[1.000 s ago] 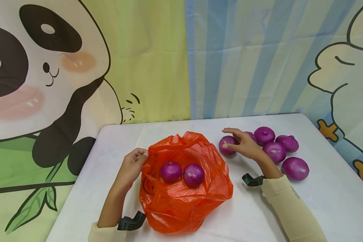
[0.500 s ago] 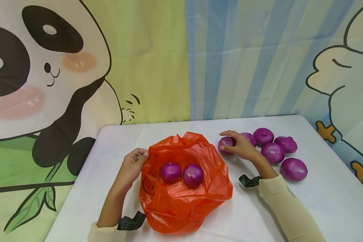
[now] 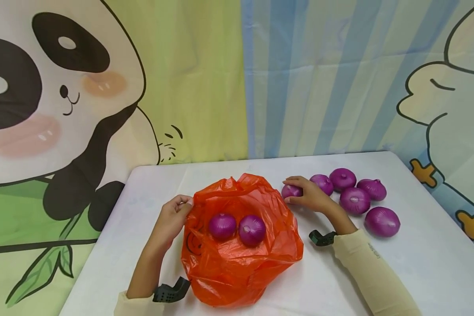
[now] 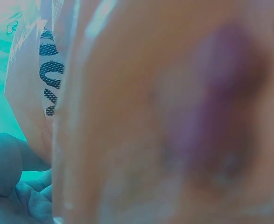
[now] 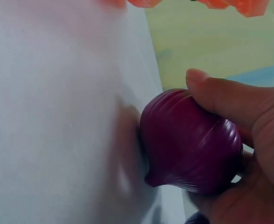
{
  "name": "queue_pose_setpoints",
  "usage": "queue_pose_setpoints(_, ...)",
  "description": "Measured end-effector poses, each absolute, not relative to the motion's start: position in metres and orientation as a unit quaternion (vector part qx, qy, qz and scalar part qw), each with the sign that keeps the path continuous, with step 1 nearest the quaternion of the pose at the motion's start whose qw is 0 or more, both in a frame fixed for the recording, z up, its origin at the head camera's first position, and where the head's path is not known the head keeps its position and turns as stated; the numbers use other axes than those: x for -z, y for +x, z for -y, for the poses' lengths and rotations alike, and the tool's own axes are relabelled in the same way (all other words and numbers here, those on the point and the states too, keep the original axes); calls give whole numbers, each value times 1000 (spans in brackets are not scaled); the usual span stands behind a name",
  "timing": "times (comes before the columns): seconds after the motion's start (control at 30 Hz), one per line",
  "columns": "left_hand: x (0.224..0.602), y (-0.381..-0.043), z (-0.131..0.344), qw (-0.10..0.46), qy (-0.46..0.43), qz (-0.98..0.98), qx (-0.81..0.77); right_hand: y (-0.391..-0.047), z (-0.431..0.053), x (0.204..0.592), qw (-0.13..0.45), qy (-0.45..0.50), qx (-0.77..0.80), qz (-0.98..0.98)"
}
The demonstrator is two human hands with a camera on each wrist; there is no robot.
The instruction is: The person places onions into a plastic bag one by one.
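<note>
My right hand [image 3: 311, 195] grips a purple onion [image 3: 291, 192] just right of the bag, thumb and fingers curled round it. In the right wrist view that onion [image 5: 190, 140] fills the grasp, close over the white tabletop. My left hand [image 3: 173, 219] pinches the left rim of a thin red plastic bag [image 3: 241, 281], which spreads wide with its mouth facing up. Two purple onions lie inside: a left one [image 3: 222, 226] and a right one [image 3: 252, 230]. In the left wrist view the bag's film covers most of the frame, with the onions blurred behind it.
Several more purple onions stand in a group on the right of the white table [image 3: 426, 272], among them a front one [image 3: 382, 222] and a rear one [image 3: 342, 179]. A cartoon-printed curtain [image 3: 205, 87] hangs behind the table's back edge.
My right hand has closed round the nearest onion and shifted slightly left and toward me with it, away from the group. The left hand and the bag stay as they were.
</note>
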State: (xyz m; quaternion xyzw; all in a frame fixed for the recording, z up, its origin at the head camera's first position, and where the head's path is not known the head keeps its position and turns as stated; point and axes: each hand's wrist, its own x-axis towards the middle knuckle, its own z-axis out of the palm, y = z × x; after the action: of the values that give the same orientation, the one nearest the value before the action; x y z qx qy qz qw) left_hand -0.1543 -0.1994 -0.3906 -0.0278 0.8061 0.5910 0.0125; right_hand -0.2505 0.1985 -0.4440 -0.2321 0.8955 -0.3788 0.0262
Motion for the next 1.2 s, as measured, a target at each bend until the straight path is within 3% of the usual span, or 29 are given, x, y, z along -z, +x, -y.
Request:
queue_pose_setpoints(0.2, 392, -155, 199, 14, -31, -807, -590, -251, -199, 451, 44, -239, 407, -881)
queue_pose_setpoints(1.0, 393, -154, 200, 15, -31, -805, -592, -245, -195, 452, 4, -234, 379, -895)
queue_pose_setpoints(1.2, 392, -154, 200, 13, -31, -801, -597, -245, -196, 446, -29, -231, 387, -892)
